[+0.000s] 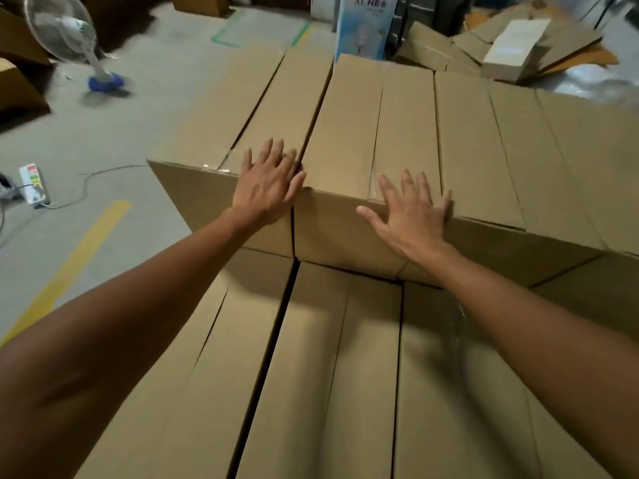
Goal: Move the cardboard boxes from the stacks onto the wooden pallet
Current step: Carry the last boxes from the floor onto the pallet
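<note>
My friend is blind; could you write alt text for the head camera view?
A person's left hand and right hand lie flat, fingers straight, on the near top edge of the upper row of cardboard boxes; a lower row sits nearer. A fan stands on the floor.

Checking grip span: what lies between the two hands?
Head view: only cardboard, the near top edge of the box that the right hand rests on; the left hand lies at the gap beside it.
</note>
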